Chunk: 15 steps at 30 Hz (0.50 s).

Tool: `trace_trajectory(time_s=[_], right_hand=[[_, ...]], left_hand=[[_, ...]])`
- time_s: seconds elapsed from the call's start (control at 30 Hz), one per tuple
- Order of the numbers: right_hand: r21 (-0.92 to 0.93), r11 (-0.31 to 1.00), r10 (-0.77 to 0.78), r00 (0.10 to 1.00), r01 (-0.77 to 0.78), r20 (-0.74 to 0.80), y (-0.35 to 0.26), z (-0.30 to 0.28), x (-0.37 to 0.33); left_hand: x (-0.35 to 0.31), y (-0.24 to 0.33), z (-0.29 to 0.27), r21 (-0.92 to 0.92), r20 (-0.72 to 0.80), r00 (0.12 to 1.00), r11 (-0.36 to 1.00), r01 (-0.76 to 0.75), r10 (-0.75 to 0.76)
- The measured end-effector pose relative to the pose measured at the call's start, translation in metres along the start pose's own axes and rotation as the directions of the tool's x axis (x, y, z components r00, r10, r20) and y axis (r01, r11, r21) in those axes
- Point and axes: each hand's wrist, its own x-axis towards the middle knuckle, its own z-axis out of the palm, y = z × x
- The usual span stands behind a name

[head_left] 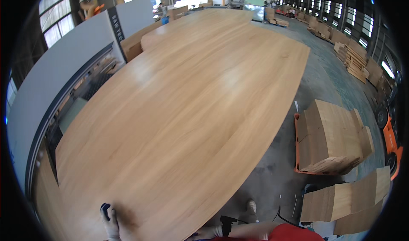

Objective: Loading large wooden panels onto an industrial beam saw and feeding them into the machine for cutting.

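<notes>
Wood-grain board, long axis slanting away rightward, left hand at near end, both grips unclear

The left hand reaches forward from the lower edge, fingers pointing ahead; the right forearm extends leftward along that edge.

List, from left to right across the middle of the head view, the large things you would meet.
Pale machine housing → wood-coloured sheet → stack of boards → orange vehicle at the right rim.
</notes>
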Motion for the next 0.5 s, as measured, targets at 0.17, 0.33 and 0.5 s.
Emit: trace_trajectory(time_s=[0.17, 0.33, 0.5], right_hand=[[-0.065, 0.882, 0.440, 0.863, -0.468, -0.247, 0.013, -0.202, -0.139], [0.566, 0.816, 0.578, 0.223, -0.123, -0.785, 0.035, -0.430, -0.350], [-0.018, 0.986, -0.057, -0.228, -0.168, -0.972, -0.031, -0.697, -0.478]], left_hand=[[0.067, 0.148, 0.221, 0.195, 0.154, 0.966, 0.952, -0.235, 0.207], [0.073, 0.200, 0.310, 0.661, -0.062, 0.964, 0.734, -0.155, 0.260], [0.072, 0.251, 0.364, 0.742, -0.111, 0.994, 0.666, 0.077, 0.009]])
